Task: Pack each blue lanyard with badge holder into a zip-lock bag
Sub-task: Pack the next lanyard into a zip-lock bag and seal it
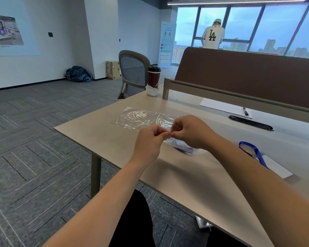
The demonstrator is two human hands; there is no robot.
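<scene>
Both hands meet above the beige table (pixel 114 139). My left hand (pixel 150 141) and my right hand (pixel 187 132) pinch the top edge of a clear zip-lock bag (pixel 194 151), fingertips almost touching. Inside that bag a blue lanyard (pixel 183 148) shows beneath my right hand; most of the bag is hidden by the hands. Flat on the table beyond the hands lie more clear zip-lock bags (pixel 139 117). A second blue lanyard (pixel 255 151) with a clear badge holder (pixel 276 167) lies at the right, past my right forearm.
A dark lanyard (pixel 251 123) and a pen (pixel 246 111) on a white sheet (pixel 223 106) lie at the far right. A coffee cup (pixel 153 78) stands at the table's far corner. A brown divider (pixel 248 75) borders the back. An office chair (pixel 134 72) stands beyond.
</scene>
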